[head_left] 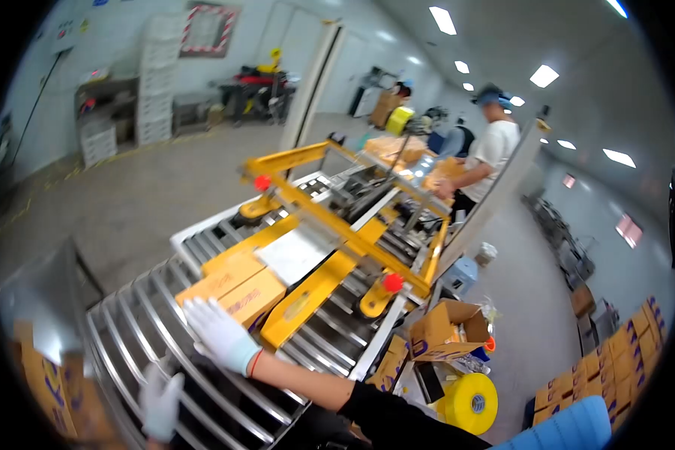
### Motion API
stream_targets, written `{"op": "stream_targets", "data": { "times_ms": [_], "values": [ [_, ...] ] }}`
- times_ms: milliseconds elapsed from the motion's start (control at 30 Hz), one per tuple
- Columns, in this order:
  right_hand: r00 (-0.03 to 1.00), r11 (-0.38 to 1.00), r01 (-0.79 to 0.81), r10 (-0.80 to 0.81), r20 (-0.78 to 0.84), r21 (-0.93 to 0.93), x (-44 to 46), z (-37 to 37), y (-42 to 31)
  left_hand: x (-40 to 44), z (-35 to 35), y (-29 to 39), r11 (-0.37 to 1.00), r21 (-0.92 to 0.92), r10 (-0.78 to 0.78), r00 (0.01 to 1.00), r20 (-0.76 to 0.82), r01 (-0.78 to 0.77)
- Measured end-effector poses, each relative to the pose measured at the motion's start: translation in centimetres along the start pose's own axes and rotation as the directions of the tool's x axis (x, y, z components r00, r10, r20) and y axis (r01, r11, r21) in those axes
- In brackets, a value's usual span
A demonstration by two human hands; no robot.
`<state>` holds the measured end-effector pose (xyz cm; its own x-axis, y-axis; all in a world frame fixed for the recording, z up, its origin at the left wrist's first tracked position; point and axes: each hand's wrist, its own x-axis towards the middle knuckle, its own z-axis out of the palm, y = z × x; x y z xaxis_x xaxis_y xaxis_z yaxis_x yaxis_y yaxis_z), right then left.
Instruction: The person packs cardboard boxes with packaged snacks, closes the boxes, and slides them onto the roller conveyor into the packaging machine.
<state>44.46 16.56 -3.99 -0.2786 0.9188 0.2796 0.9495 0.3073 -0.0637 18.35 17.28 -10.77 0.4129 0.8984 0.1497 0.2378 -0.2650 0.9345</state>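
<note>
My right hand (219, 334), in a white glove, has its fingers stretched out at the near end of a cardboard box (236, 289) on the roller conveyor (139, 319). The box lies between the yellow side guides of the taping machine (334, 232), partly under a white plate. My left hand (160, 401), also gloved and slightly blurred, is lower left over the rollers, fingers apart and nothing visible in it.
An open carton (450, 330) and a yellow tape roll (471, 403) stand right of the conveyor. Beyond the machine is a person in a white shirt (495, 146). A metal surface (45, 300) is at left, stacked boxes (607, 360) at lower right.
</note>
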Motion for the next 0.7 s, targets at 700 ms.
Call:
{"op": "stream_targets", "data": {
  "times_ms": [700],
  "values": [
    [0.873, 0.615, 0.475, -0.240, -0.424, 0.629, -0.8, -0.3, -11.8, -4.3, -21.8, 3.0, 0.961, 0.164, -0.171, 0.942, -0.290, 0.225]
  ]
}}
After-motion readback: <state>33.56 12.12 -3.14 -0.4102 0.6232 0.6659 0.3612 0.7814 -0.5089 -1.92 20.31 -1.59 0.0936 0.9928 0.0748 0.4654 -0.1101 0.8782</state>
